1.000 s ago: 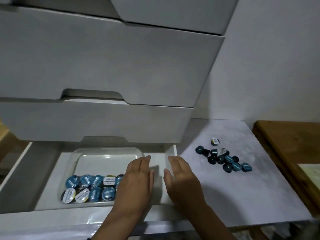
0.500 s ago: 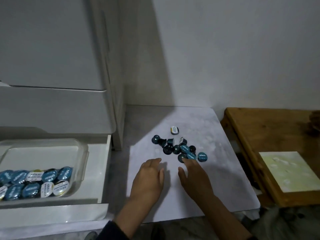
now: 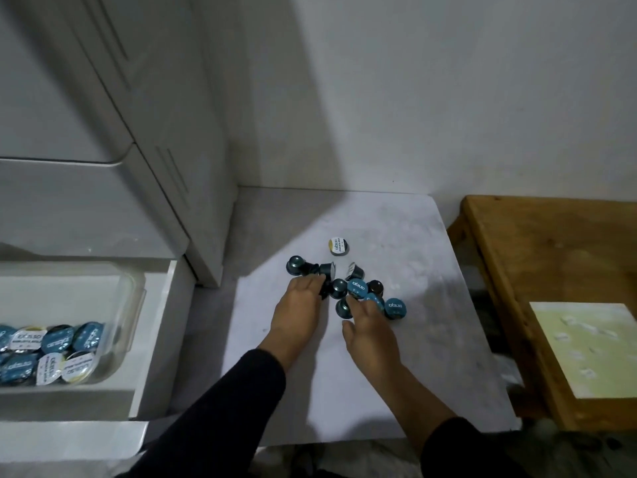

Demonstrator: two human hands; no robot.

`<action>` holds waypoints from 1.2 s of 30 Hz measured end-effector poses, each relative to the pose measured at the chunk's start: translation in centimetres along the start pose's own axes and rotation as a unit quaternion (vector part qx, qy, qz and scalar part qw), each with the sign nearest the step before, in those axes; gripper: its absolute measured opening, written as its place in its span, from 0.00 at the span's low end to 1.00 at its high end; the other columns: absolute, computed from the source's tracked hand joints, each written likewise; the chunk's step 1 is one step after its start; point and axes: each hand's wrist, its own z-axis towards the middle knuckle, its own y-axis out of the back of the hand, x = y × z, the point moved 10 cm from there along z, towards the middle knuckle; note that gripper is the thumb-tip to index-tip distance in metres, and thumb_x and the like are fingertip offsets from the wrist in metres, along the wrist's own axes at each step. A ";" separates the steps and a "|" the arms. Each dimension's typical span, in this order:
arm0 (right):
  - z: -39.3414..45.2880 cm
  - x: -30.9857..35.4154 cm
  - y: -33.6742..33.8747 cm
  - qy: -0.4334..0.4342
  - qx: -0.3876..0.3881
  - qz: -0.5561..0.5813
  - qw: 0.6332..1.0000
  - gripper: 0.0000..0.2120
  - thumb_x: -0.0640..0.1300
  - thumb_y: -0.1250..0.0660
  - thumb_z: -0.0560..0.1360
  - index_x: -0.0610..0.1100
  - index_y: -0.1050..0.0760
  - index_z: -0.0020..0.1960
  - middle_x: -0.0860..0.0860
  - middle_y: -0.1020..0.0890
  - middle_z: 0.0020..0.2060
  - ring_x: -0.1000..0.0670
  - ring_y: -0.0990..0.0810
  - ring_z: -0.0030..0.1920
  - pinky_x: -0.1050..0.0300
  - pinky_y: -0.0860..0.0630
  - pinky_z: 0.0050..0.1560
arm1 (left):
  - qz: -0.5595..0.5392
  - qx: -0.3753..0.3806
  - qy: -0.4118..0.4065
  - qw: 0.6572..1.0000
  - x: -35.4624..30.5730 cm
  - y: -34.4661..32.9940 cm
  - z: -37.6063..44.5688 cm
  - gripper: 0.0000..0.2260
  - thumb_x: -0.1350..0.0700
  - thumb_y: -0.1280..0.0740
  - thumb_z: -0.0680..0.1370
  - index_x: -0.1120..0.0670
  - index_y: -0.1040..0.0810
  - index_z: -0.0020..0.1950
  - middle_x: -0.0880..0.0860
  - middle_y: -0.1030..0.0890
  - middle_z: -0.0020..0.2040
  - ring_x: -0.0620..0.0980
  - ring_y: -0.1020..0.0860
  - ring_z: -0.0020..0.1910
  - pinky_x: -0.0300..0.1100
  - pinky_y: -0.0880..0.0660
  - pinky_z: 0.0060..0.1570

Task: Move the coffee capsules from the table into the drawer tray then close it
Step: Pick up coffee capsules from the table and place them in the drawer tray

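On the pale table [image 3: 396, 357], a loose cluster of coffee capsules [image 3: 344, 288] is being reached by both hands. The left hand [image 3: 298, 310] is laid flat with its fingertips [image 3: 317, 281] against the near-left edge of the cluster; whether a capsule is already pinched beneath them cannot be told, since the fingers cover that spot. The right hand [image 3: 370, 331] is spread open, fingers touching the near-right side of the pile, with nothing yet enclosed.

Several risks can be judged from this arrangement. The capsules are small, rounded and lying at mixed angles, so some could be nudged away and rolled toward the table edge if they are swept rather than gathered. A handful taken too greedily could be spilled between table and drawer [image 3: 157, 339], where a gap is seen. The lone capsule [image 3: 339, 246] set apart at the back could be overlooked.

The capsules are dark-bodied with teal foil lids carrying white lettering; a few lids are white and gold. Some rest lid-up, others on their sides. More of the same are already packed lid-up in the clear tray [image 3: 132, 305] inside the open drawer, to the left.
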 end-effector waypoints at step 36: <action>1.1 -0.5 -0.6 0.026 0.035 0.099 0.994 0.12 0.39 0.35 0.74 0.44 0.22 0.56 0.44 0.25 0.52 0.48 0.26 0.54 0.66 0.35 0.53 | -0.238 -0.112 0.157 0.952 4.4 1.4 -4.8 0.08 0.59 0.31 0.73 0.51 0.17 0.50 0.48 0.18 0.48 0.45 0.22 0.50 0.34 0.31 0.53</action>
